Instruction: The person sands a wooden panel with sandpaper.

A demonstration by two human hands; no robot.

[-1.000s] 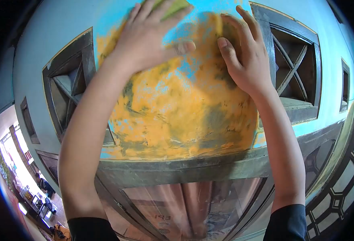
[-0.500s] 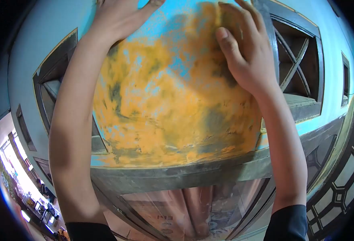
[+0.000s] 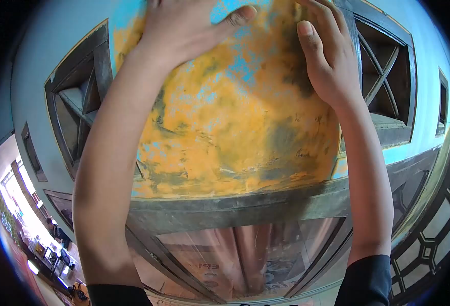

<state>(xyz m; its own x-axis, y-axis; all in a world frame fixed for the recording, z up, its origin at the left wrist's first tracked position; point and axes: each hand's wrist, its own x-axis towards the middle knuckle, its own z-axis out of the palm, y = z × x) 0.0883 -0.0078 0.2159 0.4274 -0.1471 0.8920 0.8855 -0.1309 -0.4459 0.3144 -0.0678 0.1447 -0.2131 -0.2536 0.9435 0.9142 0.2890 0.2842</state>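
Observation:
In front of me is a wall panel (image 3: 235, 127) with patchy orange-yellow over blue and dark smudges. My left hand (image 3: 184, 30) lies flat against its upper left, thumb stretched out to the right. The thumb tip looks darkened; the other fingers are mostly cut off by the top edge. My right hand (image 3: 332, 56) is at the panel's upper right, thumb apart from the fingers, whose tips run toward the top edge. I see nothing held in it. Whether anything lies beneath either palm is hidden.
Dark-framed openings with crossed bars flank the panel, a left vent (image 3: 77, 97) and a right vent (image 3: 385, 76). Below runs a grey wooden beam (image 3: 235, 209) above glass with a curtain (image 3: 250, 260) behind. A person (image 3: 56, 232) is far off at lower left.
My left hand has slid right and down across the panel, its thumb now showing fully. My right hand has shifted slightly right. The view has tilted a little.

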